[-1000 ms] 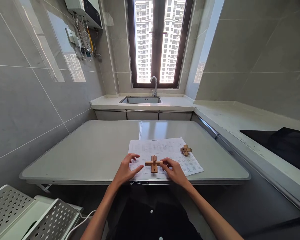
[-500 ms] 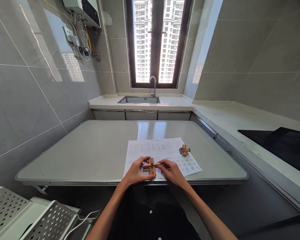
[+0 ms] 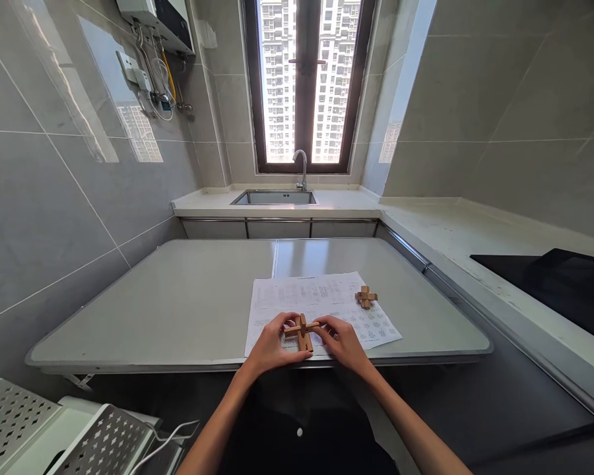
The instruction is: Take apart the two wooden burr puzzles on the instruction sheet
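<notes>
Gripping the wooden cross puzzle [image 3: 301, 331] from both sides, your hands meet at the near edge of the table [image 3: 178, 310], directly in front of your body. Your left hand [image 3: 272, 344] curls its fingers over the left end of the puzzle's crossbar, thumb tucked low beside the near stick; your right hand [image 3: 344, 342] pinches the right end between fingertips and thumb. Neither hand is spread flat; both are closed lightly onto the wood.

The puzzle sits between the two hands, touching both, so neither is nearer than the other. One stick runs left to right, from one hand to the other; a second stick crosses it and points toward you and away from you, its near end poking out just below your left fingertips. A short stub stands up at the crossing. Whether the piece rests on the sheet or is lifted slightly off it, you cannot tell from this view.

Under the hands lies a printed paper sheet [image 3: 321, 293], stretching away from you. Beyond your right hand and a little to its right, well apart from the fingers, a second small wooden puzzle [image 3: 365, 297] rests on the sheet's far right part.
</notes>
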Available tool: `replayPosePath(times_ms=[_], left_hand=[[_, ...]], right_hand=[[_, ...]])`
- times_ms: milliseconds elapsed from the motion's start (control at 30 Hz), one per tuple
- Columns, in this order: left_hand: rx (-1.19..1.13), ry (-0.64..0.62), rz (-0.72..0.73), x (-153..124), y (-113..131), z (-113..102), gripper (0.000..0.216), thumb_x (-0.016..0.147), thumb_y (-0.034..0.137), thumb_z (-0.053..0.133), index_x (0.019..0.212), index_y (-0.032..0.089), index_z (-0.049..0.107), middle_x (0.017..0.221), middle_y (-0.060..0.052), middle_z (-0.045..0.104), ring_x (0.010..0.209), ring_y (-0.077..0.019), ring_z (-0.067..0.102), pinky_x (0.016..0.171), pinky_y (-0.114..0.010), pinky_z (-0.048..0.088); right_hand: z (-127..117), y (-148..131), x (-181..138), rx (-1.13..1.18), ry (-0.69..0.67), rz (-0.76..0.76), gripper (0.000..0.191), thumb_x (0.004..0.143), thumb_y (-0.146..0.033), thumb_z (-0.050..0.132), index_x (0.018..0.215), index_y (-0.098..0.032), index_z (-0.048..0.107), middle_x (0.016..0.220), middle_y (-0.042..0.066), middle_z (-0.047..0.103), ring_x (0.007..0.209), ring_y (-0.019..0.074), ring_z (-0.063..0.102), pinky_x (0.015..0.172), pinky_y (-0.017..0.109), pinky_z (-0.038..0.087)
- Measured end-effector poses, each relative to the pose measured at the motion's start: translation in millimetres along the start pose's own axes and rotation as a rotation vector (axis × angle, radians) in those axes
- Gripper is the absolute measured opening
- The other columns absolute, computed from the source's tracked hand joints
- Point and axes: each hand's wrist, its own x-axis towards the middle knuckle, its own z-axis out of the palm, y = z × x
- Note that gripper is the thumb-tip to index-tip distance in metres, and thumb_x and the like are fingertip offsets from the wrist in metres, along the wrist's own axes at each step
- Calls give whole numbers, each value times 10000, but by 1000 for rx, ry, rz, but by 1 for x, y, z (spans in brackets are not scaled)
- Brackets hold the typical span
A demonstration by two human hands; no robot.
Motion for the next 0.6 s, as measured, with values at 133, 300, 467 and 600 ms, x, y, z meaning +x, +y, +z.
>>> replayPosePath(times_ms=[133,300,467,600], left_hand=[[-8,2,16,0,-1,1,722,641,396,910,1258,245,568,1170,-50,659,1041,-240,645,924,-390,561],[5,7,14,-1,-3,1,741,631,392,918,1264,247,561,1169,-43,661,1036,-234,642,917,-379,553],[9,0,6,-1,-1,1,727,643,384,913,1264,253,559,1176,-43,660,1039,-235,644,919,-382,553],[3,1,2,0,1,0,717,650,391,907,1266,260,564,1188,-48,663,1054,-247,654,932,-396,559]], right_hand=[[1,1,-1,-17,16,-7,301,994,-452,586,1024,-197,743,838,49,748,657,187,620,616,294,460],[2,5,-1,-30,9,-10,294,996,-447,582,1036,-204,743,845,46,751,662,190,630,631,298,475],[1,6,-1,-42,13,-8,302,993,-456,583,1032,-204,746,835,46,753,656,192,630,645,304,485],[1,5,-1,-45,11,-6,304,993,-456,578,1033,-205,744,848,48,754,657,192,623,627,298,480]])
